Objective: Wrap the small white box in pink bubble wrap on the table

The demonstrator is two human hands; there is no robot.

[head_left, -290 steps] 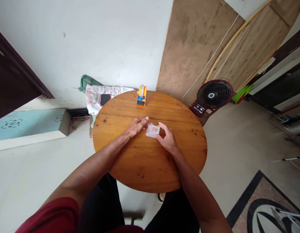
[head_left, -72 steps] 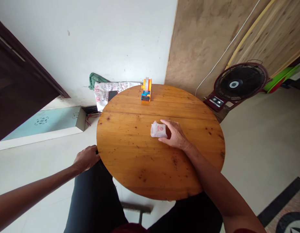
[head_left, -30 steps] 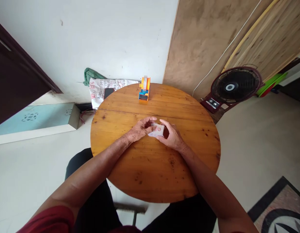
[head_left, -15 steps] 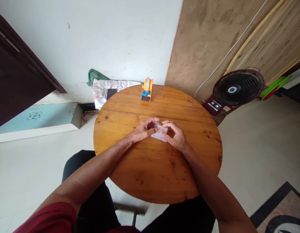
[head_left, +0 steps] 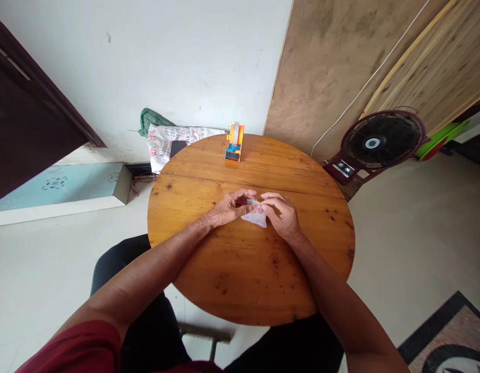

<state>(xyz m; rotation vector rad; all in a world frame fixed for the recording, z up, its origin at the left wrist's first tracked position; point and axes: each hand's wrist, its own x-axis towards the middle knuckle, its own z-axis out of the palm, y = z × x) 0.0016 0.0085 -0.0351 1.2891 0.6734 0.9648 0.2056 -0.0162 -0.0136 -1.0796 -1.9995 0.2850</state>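
Your bench (head_left: 232, 264) — rounded, orange-brown wood, dark knots, seam across far part. Near far edge from you, orange-and-blue tape dispenser (head_left: 234, 143) upright on it. Small packet (head_left: 256, 219) near middle — contact with wood unclear.

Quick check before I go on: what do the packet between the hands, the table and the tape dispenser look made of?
Packet: perhaps thin plastic film, going by its crinkled, cloudy white surface with red print; too small to be sure.
Table: wood, probably varnished, with visible knots, grain and a soft sheen.
Tape dispenser: probably smooth, hard plastic, judging by its bright, even orange and blue.
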